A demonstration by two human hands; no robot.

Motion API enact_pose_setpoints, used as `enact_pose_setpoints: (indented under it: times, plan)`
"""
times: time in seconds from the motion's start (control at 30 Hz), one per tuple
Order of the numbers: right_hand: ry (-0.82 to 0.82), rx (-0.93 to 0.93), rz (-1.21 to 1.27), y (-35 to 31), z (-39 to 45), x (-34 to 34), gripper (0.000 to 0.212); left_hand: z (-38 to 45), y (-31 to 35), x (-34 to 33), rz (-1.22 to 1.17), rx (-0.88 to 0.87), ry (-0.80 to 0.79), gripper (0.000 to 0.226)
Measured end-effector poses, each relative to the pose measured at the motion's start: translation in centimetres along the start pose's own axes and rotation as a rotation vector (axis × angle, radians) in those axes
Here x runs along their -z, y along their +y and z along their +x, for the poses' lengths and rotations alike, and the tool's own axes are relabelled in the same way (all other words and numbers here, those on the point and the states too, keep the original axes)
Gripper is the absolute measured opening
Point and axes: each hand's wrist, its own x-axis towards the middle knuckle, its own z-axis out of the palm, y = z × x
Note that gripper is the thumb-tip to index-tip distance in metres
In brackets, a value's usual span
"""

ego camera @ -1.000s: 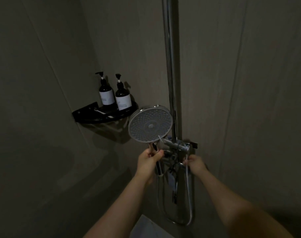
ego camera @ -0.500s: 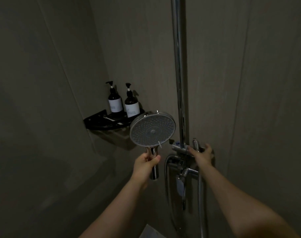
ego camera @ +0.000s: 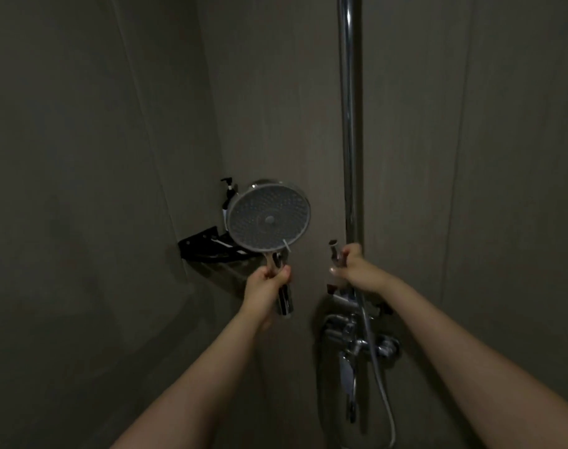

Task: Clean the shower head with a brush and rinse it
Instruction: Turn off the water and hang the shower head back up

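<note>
My left hand (ego camera: 266, 283) grips the round chrome shower head (ego camera: 268, 218) by its handle, disc above my fist w/ nozzles facing me. My right hand (ego camera: 357, 270) curls round a chrome fitting (ego camera: 334, 254) by the vertical chrome pipe (ego camera: 349, 124), right of it.

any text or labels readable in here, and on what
None can be read.
The pump bottle behind the shower head shows only a sliver of pale label, too dark and hidden to read.
The shower head, the shelf and the tap show no markings.
</note>
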Motion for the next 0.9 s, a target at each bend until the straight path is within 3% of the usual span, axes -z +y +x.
enact_pose_setpoints:
  times: [0.13, 0.23, 0.37, 0.47, 0.53, 0.63, 0.7, 0.77, 0.9]
  plan:
    - [-0.188, -0.015, -0.369, -3.5, -1.0, -1.8, 0.016, 0.0, 5.5, 2.4, -0.101, -0.067, 0.063, 0.016]
    - [-0.222, 0.055, -0.491, -5.7, -1.8, -4.1, 0.028, -0.7, 7.4, 4.9, -0.211, -0.11, 0.157, 0.019]
    - [-0.424, -0.051, -0.468, -8.1, -2.5, -6.9, 0.032, -2.3, 8.1, 7.7, -0.47, -0.094, 0.233, 0.018]
    - [-0.452, 0.051, -0.459, -9.4, -2.7, -8.8, 0.011, -2.9, 8.3, 9.0, -0.702, -0.043, 0.252, 0.019]
    - [-0.449, 0.124, -0.445, -10.3, -3.1, -10.0, 0.012, -3.0, 8.3, 9.8, -0.806, -0.022, 0.289, 0.02]
    - [-0.39, 0.255, -0.489, -11.1, -3.2, -11.4, 0.017, -3.3, 8.4, 11.0, -0.815, -0.017, 0.343, 0.019]
    - [-0.433, 0.181, -0.425, -11.2, -3.2, -11.9, 0.038, -3.4, 8.4, 11.6, -0.805, -0.018, 0.359, 0.017]
    - [-0.456, 0.126, -0.404, -11.0, -2.9, -12.2, 0.046, -3.4, 8.6, 12.0, -0.796, -0.023, 0.364, 0.016]
    - [-0.427, 0.258, -0.361, -10.7, -2.9, -12.4, 0.026, -3.5, 8.6, 12.1, -0.782, -0.016, 0.359, 0.015]
